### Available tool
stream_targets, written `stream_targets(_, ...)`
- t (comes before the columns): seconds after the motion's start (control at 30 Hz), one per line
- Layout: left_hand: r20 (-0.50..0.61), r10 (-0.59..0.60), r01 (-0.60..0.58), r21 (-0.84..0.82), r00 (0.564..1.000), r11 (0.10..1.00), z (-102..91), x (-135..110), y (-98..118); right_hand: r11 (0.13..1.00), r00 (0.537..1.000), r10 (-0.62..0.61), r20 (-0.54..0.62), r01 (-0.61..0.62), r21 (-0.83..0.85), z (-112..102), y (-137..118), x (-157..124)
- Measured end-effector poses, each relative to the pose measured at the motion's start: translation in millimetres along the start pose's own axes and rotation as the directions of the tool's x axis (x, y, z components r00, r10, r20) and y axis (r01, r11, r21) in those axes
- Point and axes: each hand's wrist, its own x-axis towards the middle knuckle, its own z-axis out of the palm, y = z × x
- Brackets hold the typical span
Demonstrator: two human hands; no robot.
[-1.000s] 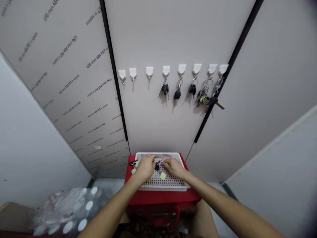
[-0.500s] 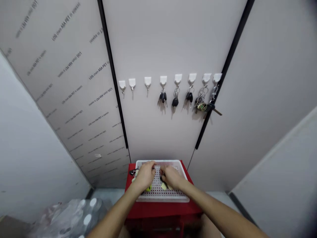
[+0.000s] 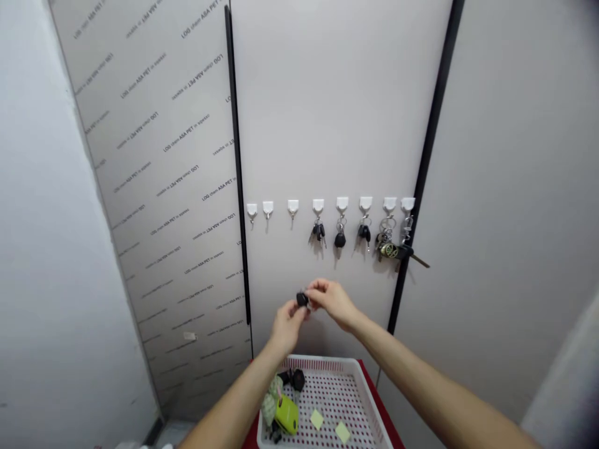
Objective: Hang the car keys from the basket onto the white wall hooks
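Up in the air, our left hand (image 3: 287,327) and our right hand (image 3: 331,302) are close together, and the fingers of both pinch a small black key (image 3: 302,300). The key is above the far edge of a white plastic tray with lots of little holes (image 3: 322,362), which sits on a red bench (image 3: 380,399). In the tray, on the left side, lie a bright green key tag (image 3: 286,415), a pale green knitted charm (image 3: 270,404) and a black car key (image 3: 298,379). Two yellow paper squares (image 3: 317,419) lie near the middle. On the smooth grey wall (image 3: 327,106) past the tray is a row of eight white stick-on hooks (image 3: 318,206). The three hooks on the left are bare, and the five on the right hold bunches of keys (image 3: 388,249).
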Motion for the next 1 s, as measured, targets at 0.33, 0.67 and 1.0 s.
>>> stream_targets(0.33, -0.150, 0.011, -0.042, -0.205, 0.989, 0.978, -29.5, 78, 96, 0.861, 0.833, -0.466, -0.297, 0.350, -0.370, 1, -90, 84)
stream_targets(0.67, -0.135, -0.128, 0.097, -0.216, 0.982, 0.971, -31.7, 97, 94, 0.741, 0.842, -0.447, -0.301, 0.160, -0.652, 0, -84, 108)
stream_targets(1.0, -0.008, -0.282, 0.282, 0.002, 0.959, 0.959, -41.8, 36, 9, 0.665, 0.923, -0.383, -0.039, 0.246, -0.705, 7, -3, 30)
